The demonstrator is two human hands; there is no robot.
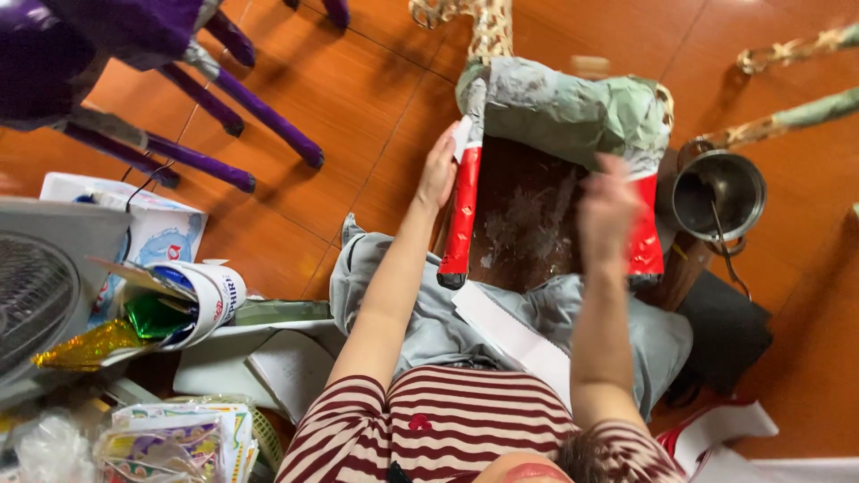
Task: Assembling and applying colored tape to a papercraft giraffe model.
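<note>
A hollow paper-covered figure [555, 112] lies across my lap, with grey-green paper on its body, bare brown cardboard [528, 224] inside and two red legs. My left hand [438, 170] grips the upper end of the left red leg [463, 219], fingers on a white paper edge. Over the cardboard, close to the right red leg [646, 237], my right hand [607, 210] is raised. It is blurred, so its fingers and anything in them cannot be made out. A white paper strip [510, 335] lies on my grey shorts.
A metal pot [718, 195] with a utensil in it stands on the orange tiled floor at the right. A purple figure with legs [224, 89] is at the upper left. A fan [36, 295], a box [157, 224], a cup with foil [192, 300] and printed sheets [179, 438] crowd the left.
</note>
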